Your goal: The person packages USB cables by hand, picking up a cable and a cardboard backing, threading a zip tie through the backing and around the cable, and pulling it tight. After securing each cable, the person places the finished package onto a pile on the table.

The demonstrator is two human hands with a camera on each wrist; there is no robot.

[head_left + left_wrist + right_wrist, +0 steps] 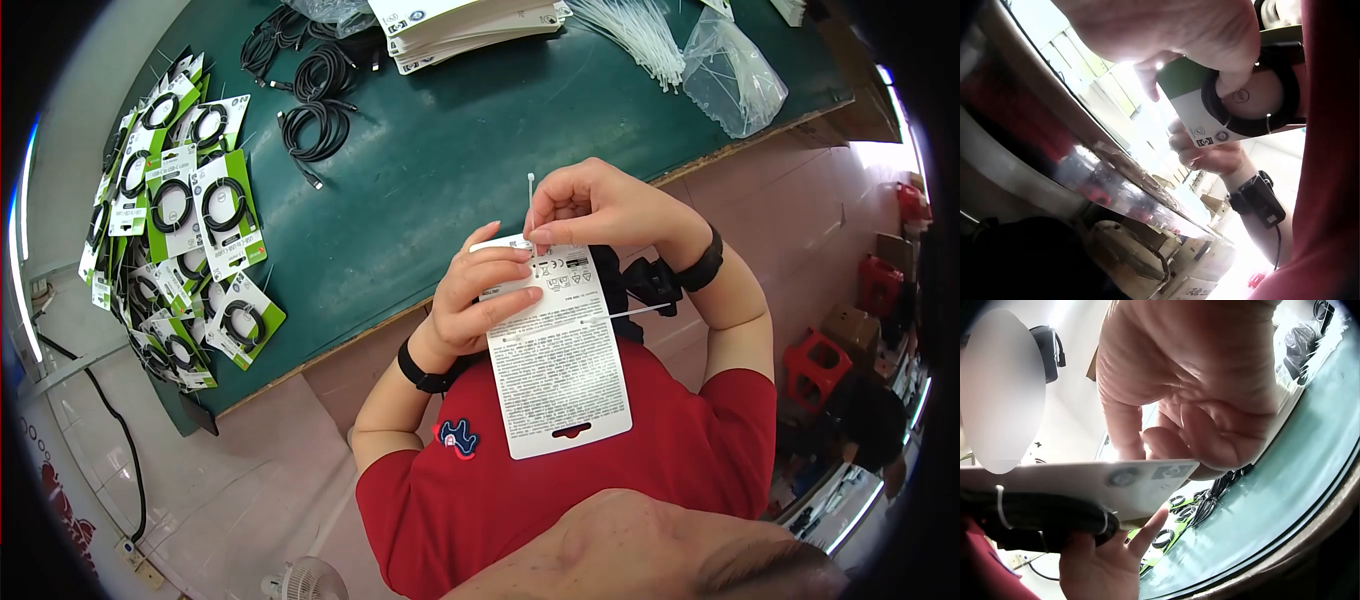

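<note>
A white printed cardboard packaging card (560, 390) is held in front of the red shirt, its text side up. My left hand (478, 300) grips its left edge, fingers spread over the printed back and thumb on the other side. On that other side, in the left wrist view, a coiled black cable (1293, 94) lies against the green and white front. At the card's far edge my right hand (605, 205) pinches a thin white cable tie (531, 195), whose head points up. Another white tie (645, 311) sticks out past the card's right side.
Many carded cables (172, 205) are piled on the left of the green table (440, 150). Loose black cable coils (315, 130) and a stack of cards (470, 35) lie at the back. Cable ties (640, 40) and a clear plastic bag (735, 80) are at the right.
</note>
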